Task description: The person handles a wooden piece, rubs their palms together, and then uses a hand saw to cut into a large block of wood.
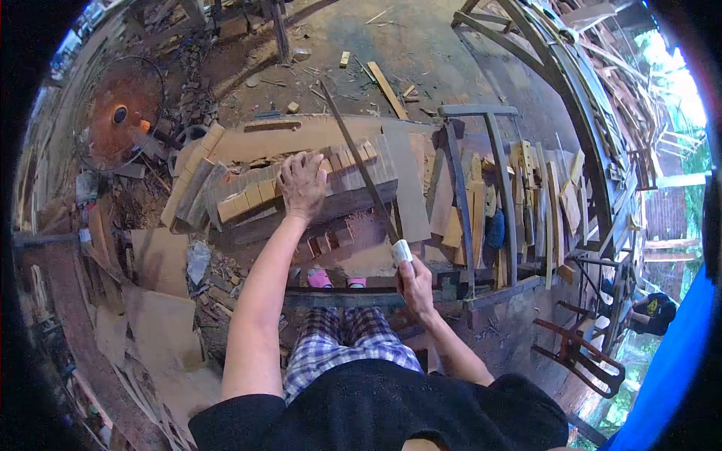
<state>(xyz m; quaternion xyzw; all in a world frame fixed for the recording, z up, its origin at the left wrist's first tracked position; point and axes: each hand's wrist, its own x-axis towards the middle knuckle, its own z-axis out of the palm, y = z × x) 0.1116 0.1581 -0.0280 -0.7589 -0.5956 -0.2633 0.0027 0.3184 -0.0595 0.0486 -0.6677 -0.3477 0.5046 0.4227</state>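
My left hand (301, 185) presses down on a long wooden block (353, 197), its bent fingers gripping the top. Evenly spaced cuts divide the block's pale upper edge into small sections. In my right hand (415, 286) is the white handle of a hand saw (359, 165), fingers wrapped round it. The saw's long, narrow, dark blade slants up and left across the block, to the right of my left hand. Whether its edge sits inside a cut is too small to tell. Below the block lie a few small wood pieces (331, 239).
Under the block is a low board-topped bench (376, 259). To its right, wooden strips (538, 203) lie beside a frame saw (492, 203). An orange round fan (120, 116) stands at the left. Wood scraps litter the floor. A brown wooden frame (579, 353) is at lower right.
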